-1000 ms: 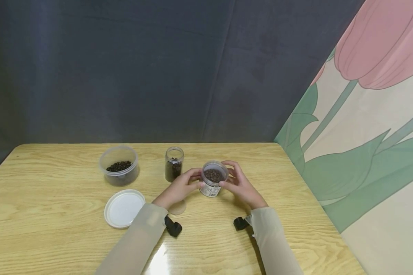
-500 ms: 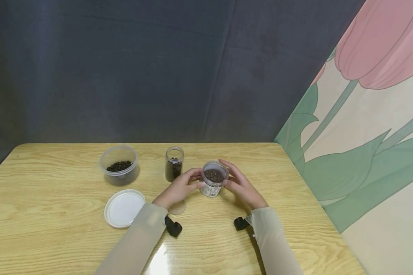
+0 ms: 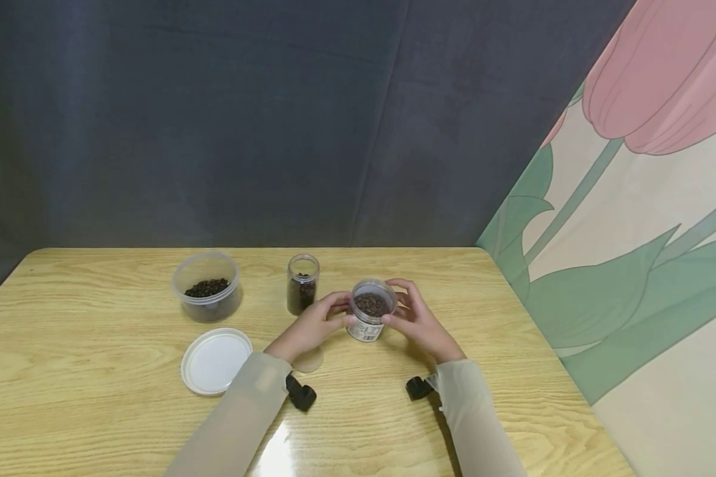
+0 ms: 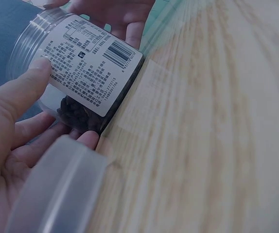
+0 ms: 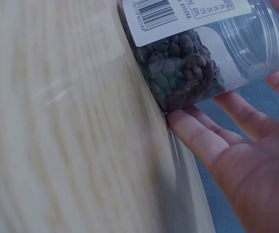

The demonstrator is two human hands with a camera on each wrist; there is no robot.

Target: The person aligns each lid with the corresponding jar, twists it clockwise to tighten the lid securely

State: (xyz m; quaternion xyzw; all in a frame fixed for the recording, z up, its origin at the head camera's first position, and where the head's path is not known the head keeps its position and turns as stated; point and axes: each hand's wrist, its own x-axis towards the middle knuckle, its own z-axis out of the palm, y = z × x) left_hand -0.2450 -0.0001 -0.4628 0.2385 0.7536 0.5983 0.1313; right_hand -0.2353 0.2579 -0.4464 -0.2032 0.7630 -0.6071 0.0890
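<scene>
A clear jar with a white printed label stands upright and uncovered on the table, partly filled with brown bean-like pieces. My left hand holds its left side, thumb on the label and fingers curled round low. On the opposite side, my right hand holds the jar between thumb and fingers, with one fingertip close to the base. Darker beans show through the wall below the label in the right wrist view. A pale disc lies partly hidden behind the left wrist.
A taller clear jar of dark beans stands just behind the left hand. Farther left is a round plastic tub with dark beans, uncovered. A white lid lies in front of it. A dark curtain hangs behind the table.
The fingers of my right hand shift slightly along the jar's far side, straightening half a second ago and bending round it again now. The jar and my left hand stay in place.
</scene>
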